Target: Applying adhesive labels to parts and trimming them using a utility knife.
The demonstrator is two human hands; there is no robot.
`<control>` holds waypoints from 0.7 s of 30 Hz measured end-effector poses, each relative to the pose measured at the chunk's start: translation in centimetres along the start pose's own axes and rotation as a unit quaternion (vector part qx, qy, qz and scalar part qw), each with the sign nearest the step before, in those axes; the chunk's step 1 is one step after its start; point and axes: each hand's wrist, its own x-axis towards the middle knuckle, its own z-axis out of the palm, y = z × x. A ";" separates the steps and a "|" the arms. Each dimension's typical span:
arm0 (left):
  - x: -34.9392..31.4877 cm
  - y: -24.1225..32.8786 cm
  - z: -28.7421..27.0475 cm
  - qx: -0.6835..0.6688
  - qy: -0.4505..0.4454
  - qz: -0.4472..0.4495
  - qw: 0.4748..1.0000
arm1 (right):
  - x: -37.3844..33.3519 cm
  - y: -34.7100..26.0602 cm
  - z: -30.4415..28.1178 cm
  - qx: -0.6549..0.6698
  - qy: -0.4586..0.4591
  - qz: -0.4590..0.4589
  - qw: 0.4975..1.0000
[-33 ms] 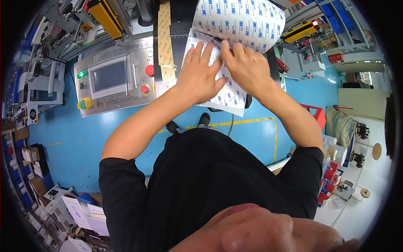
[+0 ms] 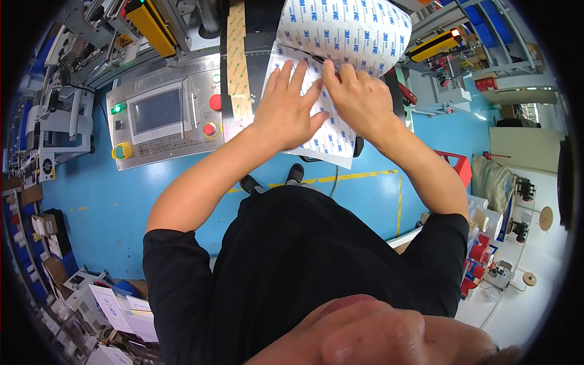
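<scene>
A person's 2 bare hands work close together on a white sheet printed in blue (image 2: pixel 333 141), which lies on a flat black work surface (image 2: pixel 260 41) straight ahead of the body. At its far side, a large white flap with the same blue print (image 2: pixel 344 30) curves up and back.

The left hand (image 2: pixel 285 114) is flat and open on the sheet, fingers spread and pointing away, thumb out to the right. The right hand (image 2: pixel 362 100) is bent, its index finger extended and its other fingers curled. A slim dark object (image 2: pixel 317 59) shows at that index fingertip; the grip is hidden, so I cannot tell whether the hand holds it.

Little differs from the earlier frame. The scene sits slightly further left in view, and the left hand has kept its place on the sheet. The right index fingertip is slightly further right along it. The flap is raised as before.

Left of the sheet lie a tan strip with green print (image 2: pixel 238 67) and a silver metal control panel (image 2: pixel 193 143), both unchanged.
</scene>
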 end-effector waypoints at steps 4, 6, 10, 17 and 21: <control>0.0 0.2 -0.4 0.007 -0.023 0.003 1.000 | -2.4 1.5 -0.5 -0.030 -0.032 0.000 0.999; 0.1 0.2 -0.6 0.009 -0.034 0.004 0.999 | -3.6 2.3 -0.8 -0.038 -0.042 -0.002 0.998; 0.3 0.5 -0.8 0.021 -0.050 0.003 0.998 | -5.3 3.7 -1.6 -0.052 -0.072 0.006 0.996; 0.4 0.5 -1.1 0.022 -0.055 0.000 0.998 | -8.6 7.6 -3.7 -0.067 -0.161 0.093 0.980; 2.5 -1.5 -5.3 -0.130 0.070 -0.166 0.975 | -11.8 9.3 -5.9 0.048 -0.113 0.196 0.973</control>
